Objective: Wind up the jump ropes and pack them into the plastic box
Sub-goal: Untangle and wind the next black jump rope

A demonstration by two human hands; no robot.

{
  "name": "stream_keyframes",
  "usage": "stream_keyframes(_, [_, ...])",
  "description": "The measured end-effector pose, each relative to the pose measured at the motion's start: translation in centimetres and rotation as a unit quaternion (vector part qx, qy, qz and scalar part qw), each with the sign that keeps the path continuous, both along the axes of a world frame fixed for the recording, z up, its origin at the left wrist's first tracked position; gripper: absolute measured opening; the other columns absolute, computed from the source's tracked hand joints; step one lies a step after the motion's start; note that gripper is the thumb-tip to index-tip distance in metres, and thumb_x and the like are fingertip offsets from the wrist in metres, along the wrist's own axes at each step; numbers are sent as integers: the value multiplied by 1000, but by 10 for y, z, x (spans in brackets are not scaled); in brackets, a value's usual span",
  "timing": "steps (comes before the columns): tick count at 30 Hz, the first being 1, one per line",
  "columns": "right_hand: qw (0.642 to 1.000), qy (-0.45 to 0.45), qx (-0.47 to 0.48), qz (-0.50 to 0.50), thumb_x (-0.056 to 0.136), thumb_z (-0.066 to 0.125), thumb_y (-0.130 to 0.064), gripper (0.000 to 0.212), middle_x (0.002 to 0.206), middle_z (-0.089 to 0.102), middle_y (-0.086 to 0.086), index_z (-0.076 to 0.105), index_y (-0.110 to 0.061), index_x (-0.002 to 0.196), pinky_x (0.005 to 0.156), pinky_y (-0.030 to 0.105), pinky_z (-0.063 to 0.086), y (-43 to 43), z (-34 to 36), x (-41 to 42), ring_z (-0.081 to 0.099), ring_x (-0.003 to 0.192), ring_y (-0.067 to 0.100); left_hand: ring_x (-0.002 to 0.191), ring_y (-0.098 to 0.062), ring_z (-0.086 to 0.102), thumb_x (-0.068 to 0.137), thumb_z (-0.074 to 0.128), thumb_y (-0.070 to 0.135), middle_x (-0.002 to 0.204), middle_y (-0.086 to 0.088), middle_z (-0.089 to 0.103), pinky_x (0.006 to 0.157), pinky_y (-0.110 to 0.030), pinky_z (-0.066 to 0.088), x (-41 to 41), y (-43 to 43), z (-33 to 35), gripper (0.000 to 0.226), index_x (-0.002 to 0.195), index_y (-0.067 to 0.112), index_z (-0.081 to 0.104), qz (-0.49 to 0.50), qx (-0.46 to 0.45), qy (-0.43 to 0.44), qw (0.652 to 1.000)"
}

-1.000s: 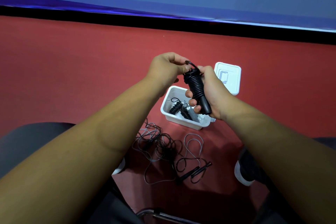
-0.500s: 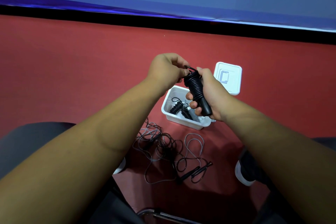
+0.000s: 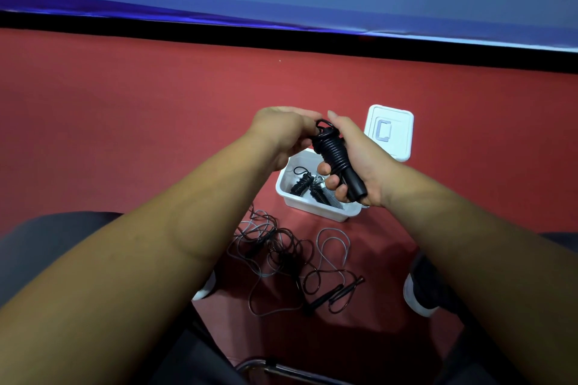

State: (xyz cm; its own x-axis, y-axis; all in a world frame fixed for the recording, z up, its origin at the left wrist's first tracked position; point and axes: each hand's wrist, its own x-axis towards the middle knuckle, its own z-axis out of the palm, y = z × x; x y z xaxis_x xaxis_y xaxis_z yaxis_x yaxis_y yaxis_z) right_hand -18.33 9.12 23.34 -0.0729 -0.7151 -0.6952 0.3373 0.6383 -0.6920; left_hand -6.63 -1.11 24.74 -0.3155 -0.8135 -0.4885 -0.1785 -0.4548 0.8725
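Here, the right hand [image 3: 359,162] grips a black jump rope [image 3: 336,156] wound round its handles, fingers curled about the lower part. The left hand [image 3: 281,134] pinches the cord loop at the top. The bundle is held above the open plastic box [image 3: 316,209], which holds wound ropes [image 3: 301,186]. Loose ropes [image 3: 281,247] lie tangled on the floor [image 3: 156,134] nearby.

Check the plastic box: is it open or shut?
Open. The plastic box has no lid on; wound ropes show inside, and the lid lies on the floor beyond it.
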Motion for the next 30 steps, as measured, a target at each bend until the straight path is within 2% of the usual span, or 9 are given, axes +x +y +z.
stream_keyframes(3, [1000,10,7,14,86,53,-85,61,70,54,0,58,-28,107,49,19,31,1,0,-1,44,52,14,49,-12,62,82,68,-14,67,-8,72,55,-20,53,0,-2,-1,32,97,11,79,0,44,-1,999])
stream_keyframes(6, [999,18,15,24,88,54,-77,53,70,55,0,57,-27,102,50,21,38,2,0,-2,48,52,15,50,-12,59,81,70,-12,69,-8,70,53,-18,52,1,-3,-5,29,92,14,77,0,68,1,998])
stream_keyframes(11, [999,24,25,16,87,54,-62,44,73,61,6,65,-22,99,67,35,56,2,-2,-7,56,56,22,55,-9,59,87,65,-9,77,-6,67,53,-14,53,0,0,-7,27,92,17,73,-16,91,9,996])
stream_keyframes(18, [1000,-2,27,8,83,54,-58,41,68,55,9,61,-19,94,64,30,46,-1,-6,-9,49,53,22,65,-14,65,86,64,-13,82,-10,69,59,-16,56,0,8,-7,27,93,11,74,-1,81,37,996])
stream_keyframes(25, [1000,18,10,-7,87,55,-57,39,68,54,7,64,-19,95,59,29,50,-1,-6,-14,50,51,23,75,-18,77,88,65,-18,99,-13,76,78,-25,64,6,7,-3,29,108,2,73,-14,86,105,991])
stream_keyframes(30, [1000,13,-16,-5,92,53,-56,39,67,54,8,60,-19,100,59,30,46,0,-10,-14,48,50,23,84,-24,75,87,63,-20,103,-17,75,84,-30,64,7,8,1,32,113,-2,70,-22,41,93,995])
